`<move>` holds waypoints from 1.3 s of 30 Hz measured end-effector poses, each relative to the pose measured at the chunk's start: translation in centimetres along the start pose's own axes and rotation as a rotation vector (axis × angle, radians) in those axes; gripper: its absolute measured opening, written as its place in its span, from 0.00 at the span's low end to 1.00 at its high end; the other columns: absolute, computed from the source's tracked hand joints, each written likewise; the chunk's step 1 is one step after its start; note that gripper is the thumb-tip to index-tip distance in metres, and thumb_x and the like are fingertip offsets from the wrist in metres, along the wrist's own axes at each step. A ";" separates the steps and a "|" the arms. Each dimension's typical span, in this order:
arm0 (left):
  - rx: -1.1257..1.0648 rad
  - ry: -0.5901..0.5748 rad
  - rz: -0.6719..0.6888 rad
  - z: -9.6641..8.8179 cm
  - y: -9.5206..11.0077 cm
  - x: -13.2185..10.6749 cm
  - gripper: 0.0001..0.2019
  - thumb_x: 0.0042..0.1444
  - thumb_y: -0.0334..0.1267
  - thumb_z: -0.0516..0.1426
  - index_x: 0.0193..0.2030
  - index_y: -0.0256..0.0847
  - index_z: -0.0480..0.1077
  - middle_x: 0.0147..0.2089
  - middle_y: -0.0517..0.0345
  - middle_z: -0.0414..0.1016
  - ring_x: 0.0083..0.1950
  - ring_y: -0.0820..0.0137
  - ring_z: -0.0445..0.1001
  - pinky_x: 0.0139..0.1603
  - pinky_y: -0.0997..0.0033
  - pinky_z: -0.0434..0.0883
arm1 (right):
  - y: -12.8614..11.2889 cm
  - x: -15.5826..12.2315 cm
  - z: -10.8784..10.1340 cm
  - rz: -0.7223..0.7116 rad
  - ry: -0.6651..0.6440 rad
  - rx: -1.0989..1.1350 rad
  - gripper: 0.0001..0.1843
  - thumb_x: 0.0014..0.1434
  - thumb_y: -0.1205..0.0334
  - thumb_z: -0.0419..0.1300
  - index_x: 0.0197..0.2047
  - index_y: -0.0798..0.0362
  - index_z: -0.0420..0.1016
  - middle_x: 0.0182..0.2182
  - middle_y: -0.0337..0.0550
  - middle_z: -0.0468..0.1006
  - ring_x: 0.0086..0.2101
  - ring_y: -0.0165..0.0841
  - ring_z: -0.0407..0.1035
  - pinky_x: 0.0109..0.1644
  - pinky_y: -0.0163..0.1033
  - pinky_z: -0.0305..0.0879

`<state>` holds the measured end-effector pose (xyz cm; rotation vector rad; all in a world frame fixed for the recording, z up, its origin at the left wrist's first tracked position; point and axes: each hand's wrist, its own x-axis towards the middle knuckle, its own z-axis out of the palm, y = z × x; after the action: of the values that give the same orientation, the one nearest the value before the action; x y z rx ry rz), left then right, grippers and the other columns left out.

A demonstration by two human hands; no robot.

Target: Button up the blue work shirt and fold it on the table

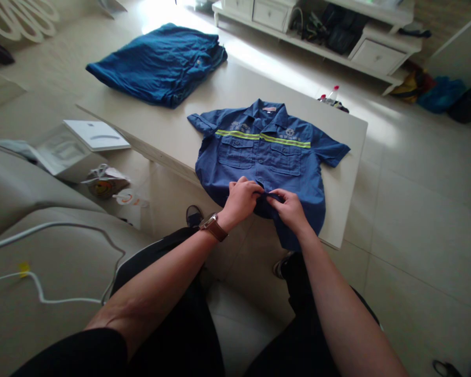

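Observation:
A blue short-sleeved work shirt (239, 157) lies front up on the white table, collar pointing away from me. It has two chest pockets and a yellow reflective stripe across the chest. My left hand (241, 199), with a brown-strapped watch on the wrist, pinches the front opening near the hem. Close beside it, my right hand (290, 208) grips the other side of the same opening. Between the fingertips the cloth is bunched, and whether a button is there I cannot tell. The lower part of the shirt hangs over the table's near edge.
Folded blue trousers or similar clothing (160, 65) lie at the table's (343, 183) far left. On the left are a sofa (43, 251) with white cables and an open white box (66, 157). Red-capped bottles (333, 95) stand beyond the table, before a white TV cabinet (270, 17).

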<state>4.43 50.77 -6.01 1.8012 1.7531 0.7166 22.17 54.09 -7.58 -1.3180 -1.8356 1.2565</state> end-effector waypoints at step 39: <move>0.065 -0.139 -0.234 0.7 -0.1 -0.4 0.11 0.57 0.42 0.63 0.44 0.40 0.74 0.44 0.49 0.82 0.44 0.62 0.79 0.43 0.67 0.73 | -1.9 -0.9 -0.3 0.181 0.079 0.345 0.11 0.43 0.58 0.55 0.33 0.48 0.64 0.31 0.39 0.72 0.30 0.33 0.65 0.32 0.36 0.64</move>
<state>4.88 50.41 -6.60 1.6095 1.8709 0.4339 21.99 53.26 -5.67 -1.3369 -1.3930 1.5125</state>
